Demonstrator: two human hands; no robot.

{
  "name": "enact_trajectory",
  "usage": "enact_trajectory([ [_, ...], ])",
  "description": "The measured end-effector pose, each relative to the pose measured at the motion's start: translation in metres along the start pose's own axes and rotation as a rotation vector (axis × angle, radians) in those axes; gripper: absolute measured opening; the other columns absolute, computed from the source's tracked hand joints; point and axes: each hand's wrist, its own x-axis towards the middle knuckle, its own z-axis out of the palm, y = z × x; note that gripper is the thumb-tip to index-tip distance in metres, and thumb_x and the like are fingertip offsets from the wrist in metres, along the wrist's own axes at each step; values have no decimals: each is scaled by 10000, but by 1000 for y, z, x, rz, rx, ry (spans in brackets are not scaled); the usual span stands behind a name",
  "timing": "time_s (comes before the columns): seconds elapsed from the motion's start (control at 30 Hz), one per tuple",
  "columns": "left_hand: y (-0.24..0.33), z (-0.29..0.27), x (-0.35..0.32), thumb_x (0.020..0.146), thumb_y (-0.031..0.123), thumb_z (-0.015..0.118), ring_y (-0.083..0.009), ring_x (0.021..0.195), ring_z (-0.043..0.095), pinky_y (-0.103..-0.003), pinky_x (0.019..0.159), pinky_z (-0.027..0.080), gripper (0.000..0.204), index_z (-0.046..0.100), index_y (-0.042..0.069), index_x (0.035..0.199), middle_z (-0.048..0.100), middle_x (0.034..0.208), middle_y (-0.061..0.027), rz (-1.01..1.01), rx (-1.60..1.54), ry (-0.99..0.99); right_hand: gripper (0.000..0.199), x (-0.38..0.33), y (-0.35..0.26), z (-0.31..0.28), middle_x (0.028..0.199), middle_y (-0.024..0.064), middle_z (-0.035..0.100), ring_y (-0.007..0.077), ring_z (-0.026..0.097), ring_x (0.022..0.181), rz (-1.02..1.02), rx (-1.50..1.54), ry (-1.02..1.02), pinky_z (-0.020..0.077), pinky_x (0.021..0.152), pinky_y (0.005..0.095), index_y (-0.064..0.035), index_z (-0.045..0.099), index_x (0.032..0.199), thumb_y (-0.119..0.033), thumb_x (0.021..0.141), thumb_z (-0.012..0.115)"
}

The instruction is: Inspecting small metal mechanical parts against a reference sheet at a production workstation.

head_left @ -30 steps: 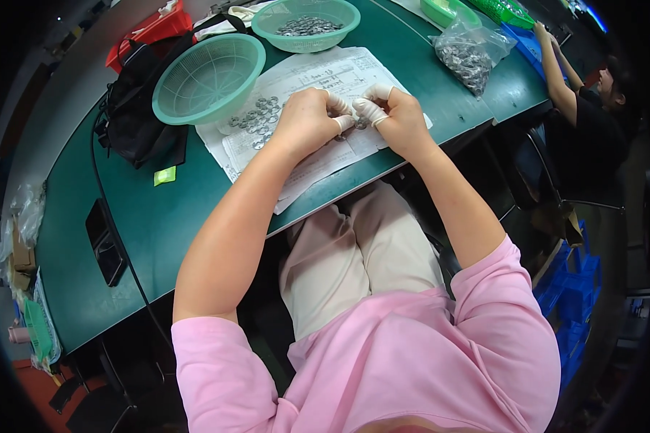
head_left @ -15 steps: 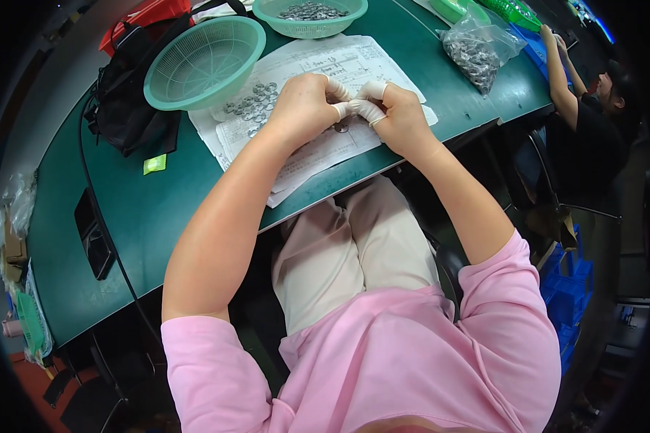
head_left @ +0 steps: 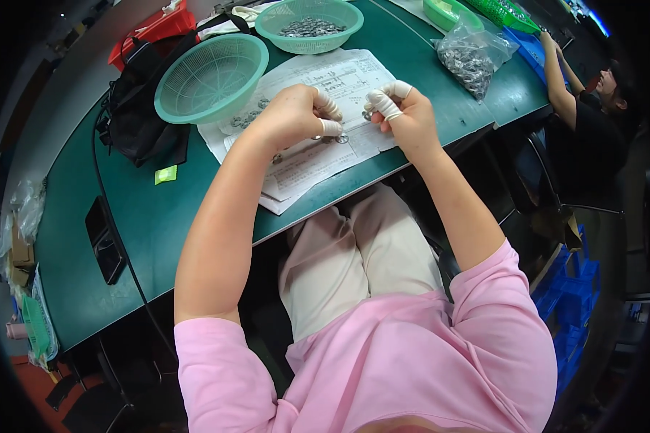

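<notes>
White finger cots cover the fingertips of both my hands. My right hand (head_left: 412, 115) is held above the right part of the paper sheets (head_left: 354, 76), its thumb and fingers pinching a small round metal piece (head_left: 367, 114). Over the middle of the sheets, my left hand (head_left: 300, 115) has its thumb and fingers slightly apart, with nothing visible between them. Just below its fingertips lies a loose, round silver disc (head_left: 342, 139). Several more metal discs (head_left: 249, 117) lie on the paper beyond my left hand, partly hidden by it.
Beyond the papers stand a green mesh basket (head_left: 211, 76) and another green basket (head_left: 310, 47) holding metal pieces. A clear bag of metal parts (head_left: 473, 61) lies to the right. A black bag (head_left: 141, 115) and phone (head_left: 105, 242) are left. A co-worker (head_left: 592, 123) sits at right.
My hands, which met fingertip to fingertip, have separated. The right has moved away to the right with a metal piece in its fingers. The whole view has shifted slightly.
</notes>
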Motion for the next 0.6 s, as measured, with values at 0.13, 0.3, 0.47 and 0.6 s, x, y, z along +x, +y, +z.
enact_trajectory([
  [0.13, 5, 0, -3, 647, 179, 747, -220, 801, 659, -318, 737, 505, 305, 716, 21, 906, 695, 830, -140, 44, 113, -16, 150, -1, -1, 6, 705, 8, 616, 51, 546, 611, -15, -270, -130, 419, 525, 185, -32, 622, 834, -173, 882, 644],
  [0.3, 2, 7, -1, 658, 220, 734, -261, 805, 660, -336, 759, 507, 295, 725, 46, 896, 694, 843, -147, 102, 184, 30, 150, 2, 5, 7, 724, 13, 625, 48, 532, 603, -133, -283, 54, 402, 519, 177, -30, 614, 851, -172, 898, 621],
  [0.47, 9, 15, -1, 668, 226, 718, -270, 798, 660, -346, 769, 507, 276, 731, 67, 893, 692, 838, -149, 101, 229, 97, 144, 0, 3, 1, 742, 18, 625, 45, 514, 593, -35, 70, 237, 387, 520, 170, -39, 606, 842, -170, 902, 615],
  [0.6, 8, 26, 4, 676, 210, 706, -274, 790, 660, -349, 774, 507, 267, 731, 74, 904, 691, 826, -146, 67, 212, 163, 143, 1, 3, 1, 741, 15, 618, 45, 512, 595, -45, 129, 272, 380, 522, 166, -41, 606, 845, -173, 900, 620],
])
